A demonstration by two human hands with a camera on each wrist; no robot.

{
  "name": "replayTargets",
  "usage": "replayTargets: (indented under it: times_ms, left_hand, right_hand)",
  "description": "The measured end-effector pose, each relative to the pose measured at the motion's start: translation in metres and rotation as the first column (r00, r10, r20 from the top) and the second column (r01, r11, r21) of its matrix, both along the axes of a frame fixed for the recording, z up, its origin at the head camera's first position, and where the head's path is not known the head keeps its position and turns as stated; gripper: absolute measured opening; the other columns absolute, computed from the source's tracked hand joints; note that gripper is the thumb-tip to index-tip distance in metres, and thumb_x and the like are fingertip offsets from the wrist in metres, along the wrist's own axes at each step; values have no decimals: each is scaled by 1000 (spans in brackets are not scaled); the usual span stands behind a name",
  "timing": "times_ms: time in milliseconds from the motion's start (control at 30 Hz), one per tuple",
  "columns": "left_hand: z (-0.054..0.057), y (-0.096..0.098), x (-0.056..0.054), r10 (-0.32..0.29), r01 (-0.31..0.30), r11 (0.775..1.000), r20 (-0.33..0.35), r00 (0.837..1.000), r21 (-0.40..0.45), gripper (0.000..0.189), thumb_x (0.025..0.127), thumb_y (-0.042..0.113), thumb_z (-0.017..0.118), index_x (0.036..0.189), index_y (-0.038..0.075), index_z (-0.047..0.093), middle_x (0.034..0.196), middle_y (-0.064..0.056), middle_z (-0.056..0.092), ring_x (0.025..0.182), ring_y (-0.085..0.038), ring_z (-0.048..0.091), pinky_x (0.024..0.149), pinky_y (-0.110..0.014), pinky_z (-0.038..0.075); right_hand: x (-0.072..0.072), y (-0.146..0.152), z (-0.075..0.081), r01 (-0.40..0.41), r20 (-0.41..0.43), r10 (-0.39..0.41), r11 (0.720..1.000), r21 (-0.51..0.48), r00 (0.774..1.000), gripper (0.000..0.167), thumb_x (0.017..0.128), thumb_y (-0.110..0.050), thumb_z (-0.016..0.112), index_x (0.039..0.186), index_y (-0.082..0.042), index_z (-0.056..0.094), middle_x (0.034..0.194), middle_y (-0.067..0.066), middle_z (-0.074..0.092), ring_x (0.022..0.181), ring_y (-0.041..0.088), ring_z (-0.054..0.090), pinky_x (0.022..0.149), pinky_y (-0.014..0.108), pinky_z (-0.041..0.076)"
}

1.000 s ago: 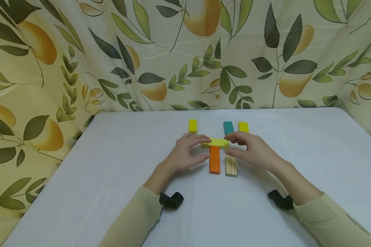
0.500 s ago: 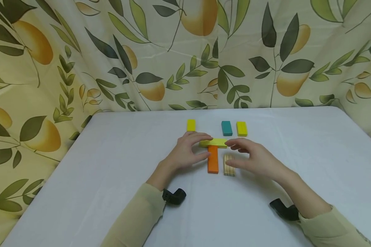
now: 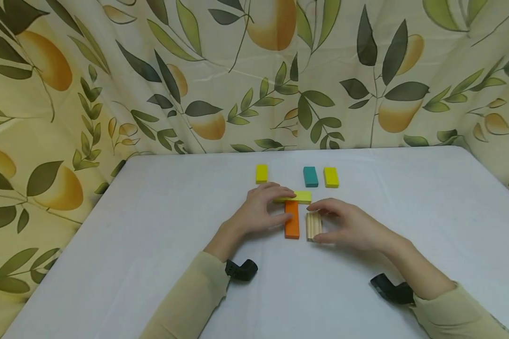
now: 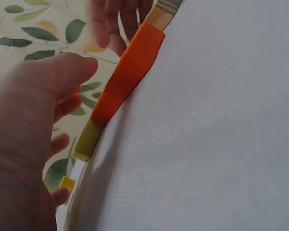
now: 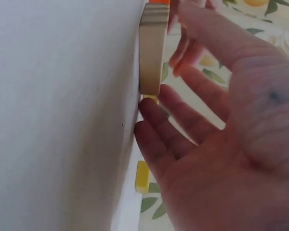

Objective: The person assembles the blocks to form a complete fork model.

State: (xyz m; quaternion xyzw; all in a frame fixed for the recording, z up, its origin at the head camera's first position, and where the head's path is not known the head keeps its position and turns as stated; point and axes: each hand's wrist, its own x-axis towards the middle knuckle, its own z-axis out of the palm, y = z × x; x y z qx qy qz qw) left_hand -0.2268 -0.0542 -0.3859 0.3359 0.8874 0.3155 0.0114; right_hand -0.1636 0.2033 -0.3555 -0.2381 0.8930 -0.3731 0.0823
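In the head view an orange wooden block (image 3: 291, 226) lies lengthwise, its far end meeting a yellow-green block (image 3: 303, 197) laid crosswise. My left hand (image 3: 264, 207) hovers beside them, fingers over the crosswise block and thumb overlapping the orange one. In the left wrist view that thumb stands apart from the orange block (image 4: 130, 72). Right of the orange block lies a striped natural-wood block (image 3: 314, 227). My right hand (image 3: 348, 222) spans it, fingertips by its far end and thumb at its near corner. The right wrist view shows the fingers loosely bent beside the wood block (image 5: 153, 57).
Behind the hands lie a yellow block (image 3: 261, 173) on the left, a teal block (image 3: 310, 176), and another yellow block (image 3: 331, 177) on the right. A white cloth covers the table (image 3: 131, 245). A leaf-and-fruit patterned curtain (image 3: 254, 94) hangs behind and at the left.
My right hand has moved from the crosswise block's right end back toward the striped wood block, its thumb now at the near corner. The left hand has shifted slightly right over the blocks.
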Motion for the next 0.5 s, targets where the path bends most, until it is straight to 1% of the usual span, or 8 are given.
replayTargets:
  times_ms: [133, 267, 500]
  left_hand:
    - [-2, 0, 0, -5, 5, 999, 7, 1000, -32, 43, 92, 39, 71, 133, 28, 65, 137, 17, 58, 141, -14, 32, 116, -50, 18]
    - [-4, 0, 0, -20, 20, 998, -2, 1000, -54, 42, 93, 40, 70, 133, 29, 65, 137, 18, 57, 144, -14, 30, 116, -52, 16]
    - [-5, -1, 0, -35, 34, 997, -18, 999, -63, 41, 92, 41, 70, 131, 29, 67, 135, 18, 59, 143, -13, 31, 116, -53, 16]
  right_hand:
    - [0, 1, -3, -23, -18, 23, 1000, 12, 1000, 59, 81, -27, 87, 132, -11, 63, 133, 4, 61, 125, 30, 54, 106, 54, 41]
    - [0, 1, -6, -30, -31, 30, 999, 23, 999, 57, 80, -25, 88, 130, -11, 63, 130, 2, 62, 125, 29, 54, 106, 54, 41]
    - [-1, 0, -7, -38, -42, 40, 998, 41, 998, 53, 80, -22, 87, 127, -12, 64, 128, 1, 62, 125, 29, 54, 105, 54, 42]
